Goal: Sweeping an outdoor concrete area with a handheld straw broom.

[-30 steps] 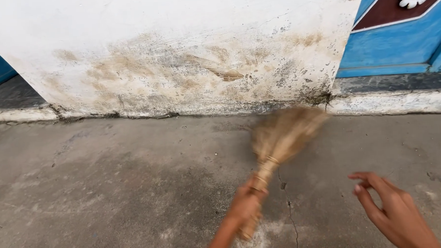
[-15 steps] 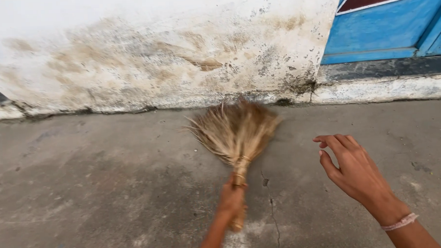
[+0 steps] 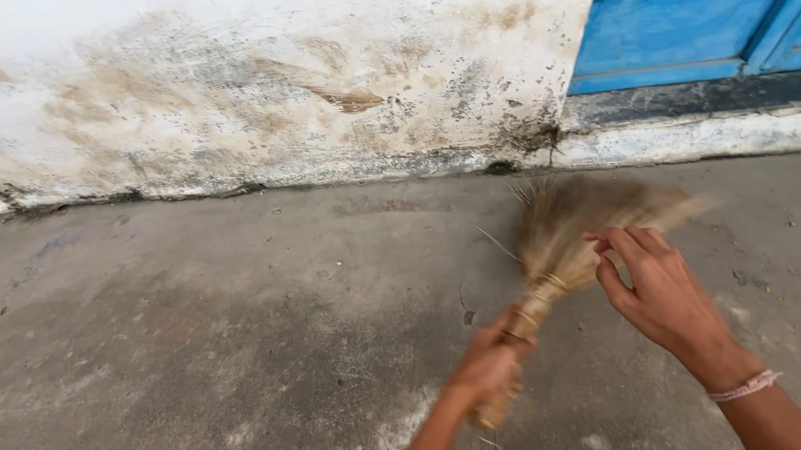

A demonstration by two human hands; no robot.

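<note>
My left hand (image 3: pixel 490 362) grips the bound handle of a short straw broom (image 3: pixel 568 237), low in the middle of the view. The broom's bristles fan out up and to the right over the grey concrete floor (image 3: pixel 227 329), blurred by motion. My right hand (image 3: pixel 658 289), with a pale band on its wrist, hovers beside the bristles with fingers curved and apart, close to or just touching them.
A stained white wall (image 3: pixel 263 88) runs along the far edge of the floor. A blue painted door (image 3: pixel 677 25) over a raised sill (image 3: pixel 699 135) stands at the upper right. A thin crack (image 3: pixel 466 313) marks the concrete near the broom.
The broom has swung from left to right across the floor. My right hand has moved in toward the bristles. The view has shifted slightly, so the wall and door sit higher.
</note>
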